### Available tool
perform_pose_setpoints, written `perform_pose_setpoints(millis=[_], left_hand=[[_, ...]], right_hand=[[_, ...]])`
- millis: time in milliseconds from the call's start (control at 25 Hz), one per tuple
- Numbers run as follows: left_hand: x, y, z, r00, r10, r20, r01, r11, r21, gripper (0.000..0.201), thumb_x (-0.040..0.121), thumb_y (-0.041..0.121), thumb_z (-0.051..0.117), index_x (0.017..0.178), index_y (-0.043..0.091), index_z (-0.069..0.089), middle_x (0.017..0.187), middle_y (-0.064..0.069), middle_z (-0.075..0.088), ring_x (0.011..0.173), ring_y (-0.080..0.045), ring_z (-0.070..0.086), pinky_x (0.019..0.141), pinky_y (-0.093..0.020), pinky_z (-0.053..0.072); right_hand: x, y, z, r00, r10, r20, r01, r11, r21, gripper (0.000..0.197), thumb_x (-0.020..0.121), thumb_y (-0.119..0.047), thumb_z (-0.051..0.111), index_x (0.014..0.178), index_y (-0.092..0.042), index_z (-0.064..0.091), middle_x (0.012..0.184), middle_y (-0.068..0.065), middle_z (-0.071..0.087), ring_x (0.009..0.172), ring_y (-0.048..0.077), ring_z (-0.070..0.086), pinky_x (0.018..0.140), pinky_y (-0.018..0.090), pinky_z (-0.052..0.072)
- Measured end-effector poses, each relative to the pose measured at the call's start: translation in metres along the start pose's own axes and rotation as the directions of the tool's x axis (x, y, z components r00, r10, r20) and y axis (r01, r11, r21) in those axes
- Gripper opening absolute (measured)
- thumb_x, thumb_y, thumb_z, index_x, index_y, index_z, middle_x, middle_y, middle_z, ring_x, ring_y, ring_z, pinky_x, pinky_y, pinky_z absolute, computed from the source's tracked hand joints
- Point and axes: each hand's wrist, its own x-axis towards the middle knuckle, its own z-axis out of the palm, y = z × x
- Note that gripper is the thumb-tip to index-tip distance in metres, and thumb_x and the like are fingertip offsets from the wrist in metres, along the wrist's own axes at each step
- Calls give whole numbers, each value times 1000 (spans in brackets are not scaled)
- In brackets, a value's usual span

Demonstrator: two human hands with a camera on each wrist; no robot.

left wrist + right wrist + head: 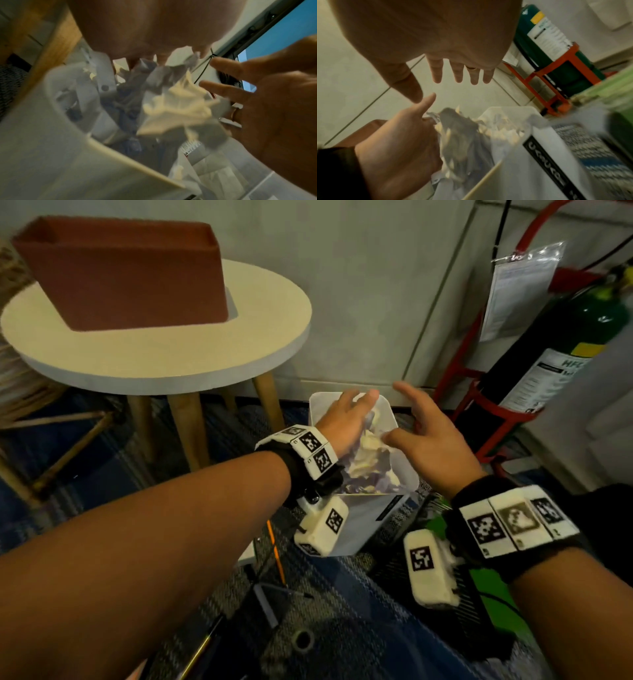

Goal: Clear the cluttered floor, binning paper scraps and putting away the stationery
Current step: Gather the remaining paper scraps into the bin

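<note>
1. Brown box (130,275) on the round table (171,350), far left. Likely the stationery home; contents hidden, so can't tell if anything is stowed.
2. Floor (325,604) under the left forearm: orange pencil (275,556), a dark pen-like item (205,645) and a small round thing (303,640) lying loose. Stationery half looks not yet done.
3. Left hand (346,419) is over the white bin (373,529), fingers spread and relaxed on top of the crumpled paper (363,460). The wrist views show no grip, more a push-down.
4. Paper sits in the bin mouth, heaped at rim level. Binning step looks near finished for this load.
5. Right hand (435,436) hovers just right of the wad, fingers apart, holding nothing.
6. Green-and-black thing (486,604) under the right wrist, too blurred to identify; may need sorting too.
7. Estimate: paper mostly in, stationery pickup remains.
</note>
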Motion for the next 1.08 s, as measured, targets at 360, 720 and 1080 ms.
perform_pose_setpoints(millis=[360, 720, 1080], left_hand=[[3, 11, -35, 985, 169, 30, -164, 978, -128, 83, 84, -22, 42, 147, 29, 24, 139, -7, 41, 124, -27, 48, 102, -44, 45], [-45, -39, -59, 1000, -3, 10, -3, 840, 542, 29, 90, 41, 58, 110, 22, 52, 92, -5, 63, 81, -24, 61, 73, -37, 53], [-37, -45, -45, 997, -38, 61, 10, 915, 403, 37, 85, 16, 62, 120, 5, 54, 98, -16, 67, 72, -27, 60, 59, -35, 50]], right_hand=[[28, 15, 16, 834, 69, 548, 215, 873, -438, 131, 49, -74, 76, 149, -41, -2, 158, -6, 9, 145, 17, 14, 115, 48, 27], [61, 29, 40, 795, 286, 535, 339, 521, -783, 64, 93, -41, 52, 149, -26, 25, 149, 3, 41, 134, 24, 40, 113, 36, 30], [50, -24, 28, 720, 251, 647, 344, 680, -647, 85, 77, -65, 56, 149, -36, 22, 155, 1, 24, 143, 22, 24, 118, 43, 20]])
